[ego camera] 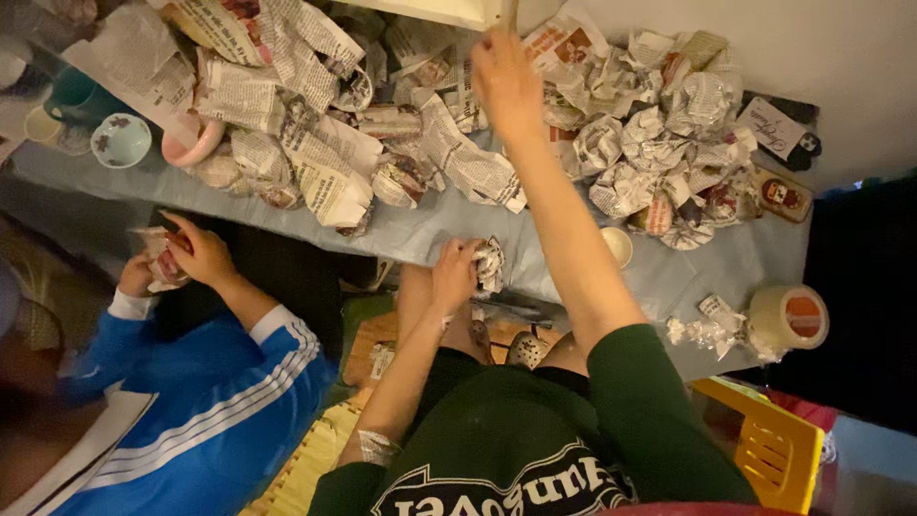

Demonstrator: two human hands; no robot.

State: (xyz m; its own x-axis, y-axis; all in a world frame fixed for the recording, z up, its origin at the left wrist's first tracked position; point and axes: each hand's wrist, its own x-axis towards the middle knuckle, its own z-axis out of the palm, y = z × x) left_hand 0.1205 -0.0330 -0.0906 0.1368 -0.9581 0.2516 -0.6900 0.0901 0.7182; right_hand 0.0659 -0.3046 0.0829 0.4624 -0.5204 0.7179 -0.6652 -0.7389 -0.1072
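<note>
- The table [659,277] has a blue cloth on it. It runs from side to side in front of both hands.
- A pile of newspaper [315,143] lies on the table. It is far out past the left hand [457,272] and off to that hand's left.
- A heap of paper balls [669,143] lies to the right of the right hand [506,86], and very near it.
- A white board [449,10] sits at the far edge. The right hand is stretched way out, with its fingertips up at this board. The hand is blurry, so I cannot tell if it is holding anything.
- Another person in a blue jacket [220,401] sits off to the left of the left hand. Their own hands [186,256] hold a small wrapped thing.
- A roll of tape [788,317] stands well off to the right of both hands.
- The bundle [490,263] is a small lump wrapped in newspaper. The left hand is closed around it at the near edge of the table. The bundle sticks out from the hand's right side. The left hand is much nearer to it than the right hand is.
- A little cup [619,246] stands to the right of the bundle, close to the right arm.
</note>
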